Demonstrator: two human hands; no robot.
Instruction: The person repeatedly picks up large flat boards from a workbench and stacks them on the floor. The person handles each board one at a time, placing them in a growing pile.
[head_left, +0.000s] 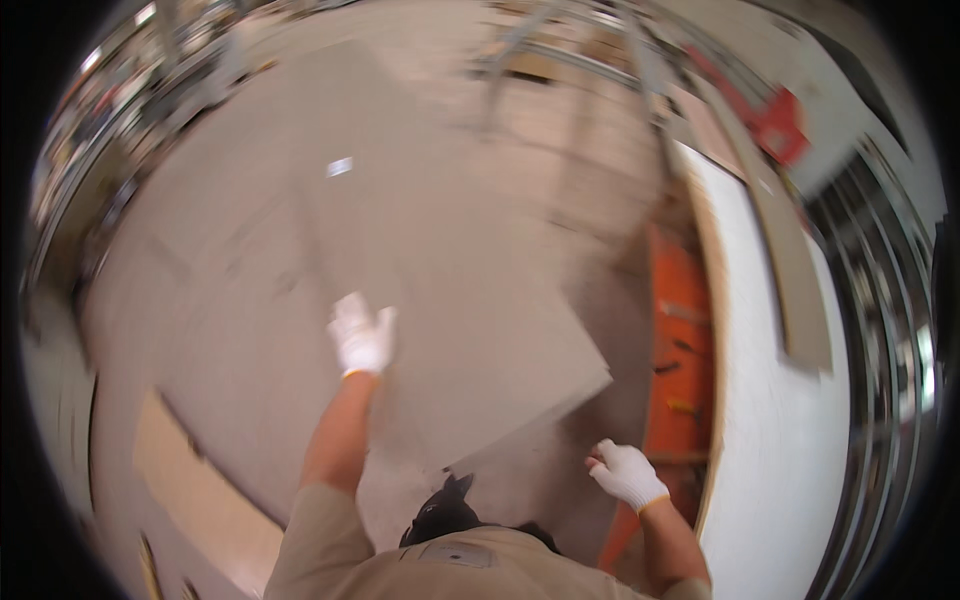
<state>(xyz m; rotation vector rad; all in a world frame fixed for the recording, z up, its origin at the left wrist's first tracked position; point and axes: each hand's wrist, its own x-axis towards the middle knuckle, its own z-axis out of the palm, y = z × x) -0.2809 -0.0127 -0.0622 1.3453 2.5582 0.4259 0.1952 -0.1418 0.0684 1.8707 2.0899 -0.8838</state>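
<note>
A large flat grey-brown board (465, 300) lies low in front of me, with a small white label (340, 166) towards its far end. My left hand (361, 334), in a white knitted glove, is spread over the board's left side; whether it touches the surface cannot be told. Beyond the board's near right corner, my right hand (624, 472) is gloved in the same way, its fingers curled and nothing visible in them. That hand is beside an orange shelf (679, 300) that holds several small tools, one with a yellow handle.
At the right stands a white-topped workbench (787, 450) with a long narrow board (787, 277) on it. A light wooden panel (210, 487) lies at the lower left. Metal framing (577, 56) stands at the far side; metal rails (870, 375) run along the far right.
</note>
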